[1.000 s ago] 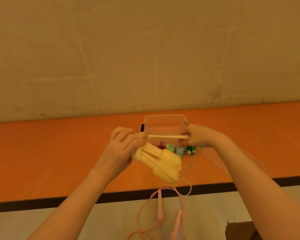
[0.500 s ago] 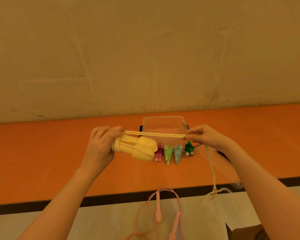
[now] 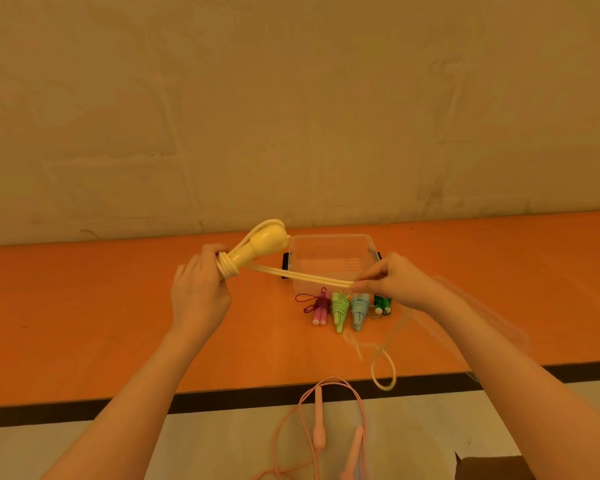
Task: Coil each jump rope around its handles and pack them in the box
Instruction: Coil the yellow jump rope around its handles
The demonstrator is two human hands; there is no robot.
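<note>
Over the orange table [image 3: 84, 323], left hand [image 3: 198, 289] grips yellow handles [image 3: 257, 245], right hand [image 3: 392, 282] pinches cord [image 3: 302, 273]

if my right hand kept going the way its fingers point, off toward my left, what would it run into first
Probably the left hand and the yellow handles it grips. The right hand pinches the yellow rope, whose taut strands run straight there over the orange table. Depth is unclear, but nothing else seems to lie between.

I see a pale yellow plastic-handled jump rope [image 3: 257, 245], a clear plastic box [image 3: 329, 258], an orange tabletop [image 3: 84, 323], and a pink jump rope [image 3: 319, 431].
</note>
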